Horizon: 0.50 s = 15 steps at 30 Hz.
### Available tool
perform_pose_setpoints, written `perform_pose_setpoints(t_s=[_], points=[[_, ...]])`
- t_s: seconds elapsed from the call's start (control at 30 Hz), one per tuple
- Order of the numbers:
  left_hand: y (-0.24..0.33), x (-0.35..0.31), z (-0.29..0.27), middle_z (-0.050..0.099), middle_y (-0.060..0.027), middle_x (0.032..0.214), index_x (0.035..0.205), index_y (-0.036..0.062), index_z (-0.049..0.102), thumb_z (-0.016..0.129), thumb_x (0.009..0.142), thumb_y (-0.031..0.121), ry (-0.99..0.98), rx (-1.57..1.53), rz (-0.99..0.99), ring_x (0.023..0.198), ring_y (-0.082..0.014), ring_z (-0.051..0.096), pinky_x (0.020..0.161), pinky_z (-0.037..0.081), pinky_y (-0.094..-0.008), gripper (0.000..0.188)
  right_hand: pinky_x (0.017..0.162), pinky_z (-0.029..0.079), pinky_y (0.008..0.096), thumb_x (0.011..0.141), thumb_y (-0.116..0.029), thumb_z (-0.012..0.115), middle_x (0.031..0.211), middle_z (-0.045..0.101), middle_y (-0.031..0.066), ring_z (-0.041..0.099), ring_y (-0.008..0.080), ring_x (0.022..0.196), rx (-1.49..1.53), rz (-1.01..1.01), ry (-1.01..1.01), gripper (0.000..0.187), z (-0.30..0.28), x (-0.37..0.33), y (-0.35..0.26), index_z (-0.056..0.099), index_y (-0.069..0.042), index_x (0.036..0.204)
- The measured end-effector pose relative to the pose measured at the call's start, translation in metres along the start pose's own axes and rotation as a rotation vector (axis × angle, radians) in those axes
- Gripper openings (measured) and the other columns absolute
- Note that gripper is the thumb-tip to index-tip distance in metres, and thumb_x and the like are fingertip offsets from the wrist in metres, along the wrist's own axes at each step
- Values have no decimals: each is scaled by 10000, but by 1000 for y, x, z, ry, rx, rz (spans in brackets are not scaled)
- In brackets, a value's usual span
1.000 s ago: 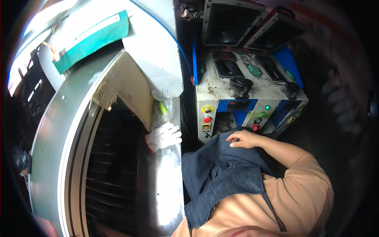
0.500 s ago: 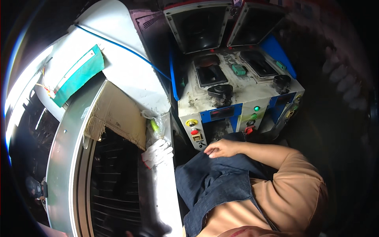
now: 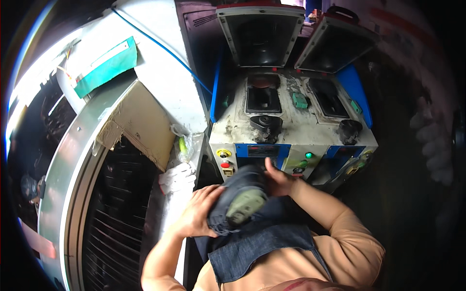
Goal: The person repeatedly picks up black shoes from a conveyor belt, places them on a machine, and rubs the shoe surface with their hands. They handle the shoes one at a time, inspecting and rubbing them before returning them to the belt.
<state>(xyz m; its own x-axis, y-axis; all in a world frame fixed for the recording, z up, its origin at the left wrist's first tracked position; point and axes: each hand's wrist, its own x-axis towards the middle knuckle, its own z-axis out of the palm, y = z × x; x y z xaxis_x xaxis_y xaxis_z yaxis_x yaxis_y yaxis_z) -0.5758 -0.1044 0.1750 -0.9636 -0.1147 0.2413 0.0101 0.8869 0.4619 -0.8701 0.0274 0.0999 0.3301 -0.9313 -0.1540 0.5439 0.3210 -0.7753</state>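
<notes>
Beyond the person's lap stands a boxy, grime-streaked off-white machine (image 3: pixel 297 127) with blue panels and raised, dark-windowed lids. To its left, a ragged-edged cardboard sheet (image 3: pixel 145 123) slants upright. Above the dark-blue, coarse-woven apron (image 3: pixel 264 245), a rounded, dark shoe-like piece (image 3: pixel 239 196) with a pale green oval patch, motion-blurred, sits between both hands. The left hand (image 3: pixel 200 212), half curled, grips its near-left side; the right hand (image 3: pixel 281 180) has its thumb raised, fingers hidden, grip unclear. Left lies a white fabric glove (image 3: pixel 177 178).

Held object (image 3: pixel 237 198): blackish; patch (image 3: pixel 247 205) pale green. Apron (image 3: pixel 262 246) dark blue. Shirt (image 3: pixel 350 248) peach.
</notes>
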Motion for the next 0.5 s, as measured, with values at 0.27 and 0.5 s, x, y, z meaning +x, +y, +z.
perform_pose_setpoints(t_s=[0.27, 0.5], points=[[22, 95, -11, 360, -238, 1530, 1579, 184, 249, 896, 517, 446, -445, 417, 420, 1412, -395, 365, 1181, 237, -533, 1271, 1080, 447, 428, 888, -370, 715, 1384, 583, 128, 582, 253, 1239, 163, -170, 185, 657, -55, -76, 47, 505, -23, 1404], [-33, 89, -16, 429, -171, 1512, 1470, 93, 441, 914, 556, 211, 202, 225, 84, 1386, -379, 409, 1140, 344, -490, 1036, 1082, 454, 460, 806, -214, 725, 1379, 581, 161, 587, 293, 1247, 293, -526, 174, 708, -9, -77, 39, 464, 0, 1428]])
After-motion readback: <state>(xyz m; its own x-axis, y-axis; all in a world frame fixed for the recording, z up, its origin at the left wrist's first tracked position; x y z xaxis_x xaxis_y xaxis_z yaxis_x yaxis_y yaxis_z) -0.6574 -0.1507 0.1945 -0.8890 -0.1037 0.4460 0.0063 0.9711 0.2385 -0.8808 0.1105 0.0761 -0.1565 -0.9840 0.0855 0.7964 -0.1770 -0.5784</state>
